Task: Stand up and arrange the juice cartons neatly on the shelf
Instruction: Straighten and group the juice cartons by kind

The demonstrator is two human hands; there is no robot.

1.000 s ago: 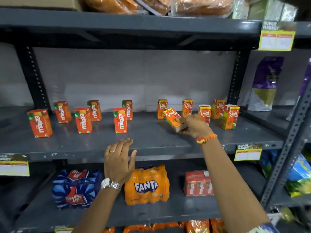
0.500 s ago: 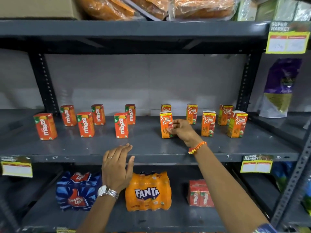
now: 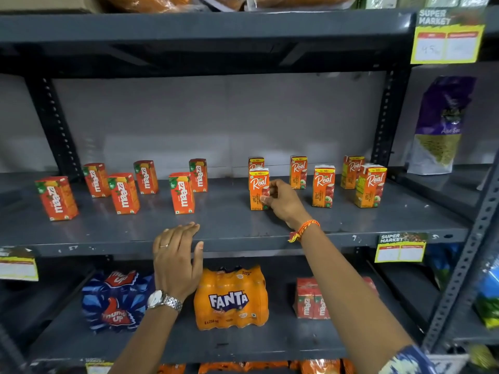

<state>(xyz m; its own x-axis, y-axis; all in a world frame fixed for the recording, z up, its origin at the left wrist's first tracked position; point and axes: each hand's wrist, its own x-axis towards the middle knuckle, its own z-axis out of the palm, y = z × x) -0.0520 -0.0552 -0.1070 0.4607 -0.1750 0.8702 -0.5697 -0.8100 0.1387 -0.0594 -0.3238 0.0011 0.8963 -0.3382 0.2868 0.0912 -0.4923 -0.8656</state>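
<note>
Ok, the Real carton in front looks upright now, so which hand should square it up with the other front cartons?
Right. The right hand is already on that Real carton and probably only needs to nudge it. The left hand rests on the shelf edge, nearer the Maaza cartons.

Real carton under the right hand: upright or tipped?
Upright. The Real carton stands base-down on the shelf, label vertical, right hand touching its side.
</note>
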